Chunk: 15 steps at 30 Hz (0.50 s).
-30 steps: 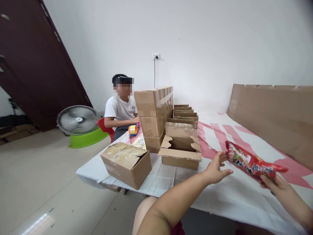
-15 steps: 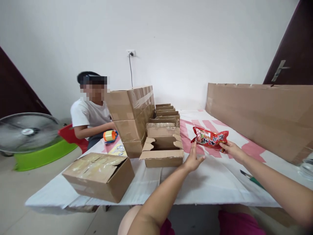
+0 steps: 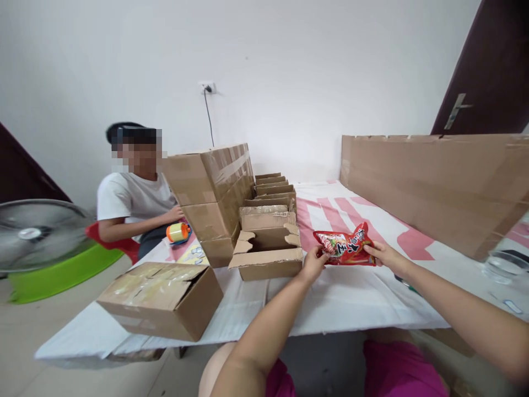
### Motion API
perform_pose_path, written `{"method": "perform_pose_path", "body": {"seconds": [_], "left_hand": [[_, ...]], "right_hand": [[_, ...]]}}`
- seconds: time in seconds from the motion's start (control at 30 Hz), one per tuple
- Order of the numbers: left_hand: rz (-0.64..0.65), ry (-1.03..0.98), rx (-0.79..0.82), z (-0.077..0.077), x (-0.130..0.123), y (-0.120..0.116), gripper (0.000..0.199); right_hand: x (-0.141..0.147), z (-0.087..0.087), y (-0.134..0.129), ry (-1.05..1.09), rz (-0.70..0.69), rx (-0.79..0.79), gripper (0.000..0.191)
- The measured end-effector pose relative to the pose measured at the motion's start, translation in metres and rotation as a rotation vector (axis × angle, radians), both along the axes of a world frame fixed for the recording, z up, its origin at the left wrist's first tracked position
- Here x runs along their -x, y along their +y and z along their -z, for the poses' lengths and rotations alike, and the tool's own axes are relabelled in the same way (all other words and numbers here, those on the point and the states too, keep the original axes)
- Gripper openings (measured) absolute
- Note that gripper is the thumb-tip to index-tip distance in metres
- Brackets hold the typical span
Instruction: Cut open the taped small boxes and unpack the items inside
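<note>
A red packet (image 3: 346, 246) with printed characters is stretched between my two hands above the table, right of an open cardboard box (image 3: 270, 264). My left hand (image 3: 314, 264) pinches its left end. At the packet's right end, my right hand (image 3: 379, 254) has its fingers closed on the edge. The open box has its front flap folded outward, and more open boxes (image 3: 273, 189) stand in a row behind it.
Stacked closed boxes (image 3: 206, 204) rise left of the row; another box (image 3: 161, 300) sits front left. A person (image 3: 134, 201) sits beyond. An orange tape roll (image 3: 177, 234), a cutter (image 3: 407, 283), a glass bowl (image 3: 502, 267) and a long cardboard panel (image 3: 425, 190) are around.
My left hand has come from open beside the packet to gripping its left end. The packet is slightly lower. The whole view has shifted a little, with things on the left nearer the edge.
</note>
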<state>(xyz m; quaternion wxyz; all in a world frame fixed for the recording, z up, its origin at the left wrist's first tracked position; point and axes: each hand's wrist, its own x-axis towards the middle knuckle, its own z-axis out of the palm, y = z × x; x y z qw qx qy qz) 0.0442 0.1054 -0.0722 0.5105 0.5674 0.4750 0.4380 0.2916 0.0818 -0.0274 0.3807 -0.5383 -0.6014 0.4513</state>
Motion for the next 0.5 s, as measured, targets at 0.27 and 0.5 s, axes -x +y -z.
{"method": "perform_pose_path", "body": {"seconds": [0.27,0.5], "left_hand": [[0.092,0.121,-0.052,-0.008,-0.002,-0.053,0.055],[0.452,0.665,-0.059,-0.052,0.059,-0.091,0.042]], "right_hand": [[-0.017,0.046,-0.036,0.132,0.025,0.024,0.059],[0.014,0.072,-0.053,0.161,-0.228,0.111,0.057]]}}
